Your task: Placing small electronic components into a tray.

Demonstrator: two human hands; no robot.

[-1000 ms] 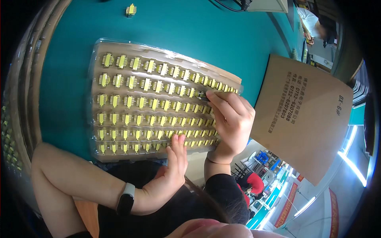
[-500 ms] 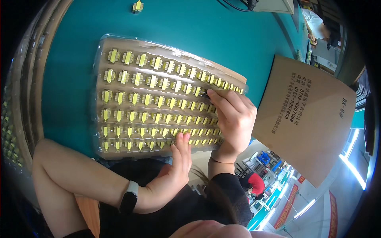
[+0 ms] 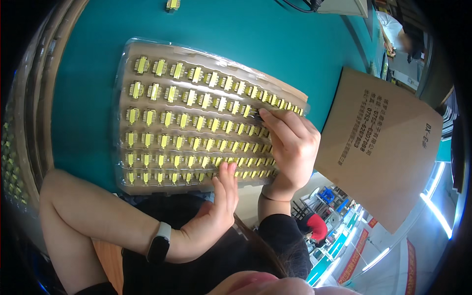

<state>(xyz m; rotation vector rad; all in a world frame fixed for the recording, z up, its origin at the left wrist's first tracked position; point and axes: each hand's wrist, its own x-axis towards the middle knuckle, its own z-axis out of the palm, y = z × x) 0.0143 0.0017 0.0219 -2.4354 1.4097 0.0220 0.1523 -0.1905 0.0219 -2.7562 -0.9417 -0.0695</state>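
Observation:
A clear plastic tray (image 3: 129, 44) lined with brown cardboard holds rows of small yellow-taped transformers (image 3: 167, 119). My right hand (image 3: 296, 142) reaches over the tray's right part, thumb and forefinger pinched together at the second row from the far side. A small dark bit shows at those fingertips, mostly covered by them. Along the near edge rests my left hand (image 3: 216, 211), its fingers stretched out and their tips touching or just above the nearest rows. A watch with a grey band (image 3: 160, 243) is on the left wrist.
One loose transformer (image 3: 172, 5) lies on the green tabletop (image 3: 98, 59) beyond the tray. A large brown cardboard sheet (image 3: 383, 147) stands at the right. Stacked trays (image 3: 42, 98) fill the left side. A black cable (image 3: 300, 6) lies at the far edge; another person (image 3: 393, 32) sits far right.
The view has shifted slightly, so the tray and loose transformer sit a little higher in the picture. My right hand stays pinched at nearly the same spot; the left hand keeps its place.

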